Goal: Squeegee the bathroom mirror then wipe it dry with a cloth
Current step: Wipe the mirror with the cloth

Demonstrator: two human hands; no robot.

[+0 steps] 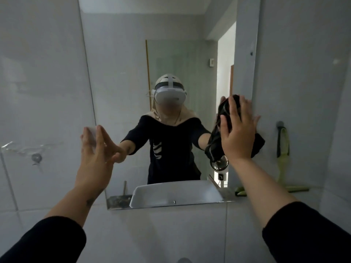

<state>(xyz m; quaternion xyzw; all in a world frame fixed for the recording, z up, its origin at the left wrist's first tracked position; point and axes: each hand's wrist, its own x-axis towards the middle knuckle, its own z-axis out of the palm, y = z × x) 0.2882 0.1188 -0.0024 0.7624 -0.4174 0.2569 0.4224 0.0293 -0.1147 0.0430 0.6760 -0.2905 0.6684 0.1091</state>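
The frameless bathroom mirror [121,63] fills the middle of the wall. My right hand [237,131] lies flat against its right edge, fingers spread, pressing a black cloth [258,144] onto the glass; the cloth sticks out around the palm. My left hand [95,149] rests with its fingertips on the mirror's left edge, fingers apart, holding nothing. A green squeegee [284,164] hangs from a wall hook [279,123] to the right of the mirror, its blade near the bottom.
White tiled walls surround the mirror. A small round wall fitting [36,158] sits on the left tiles. The mirror reflects a person in a headset, a white sink, a small fan and a doorway.
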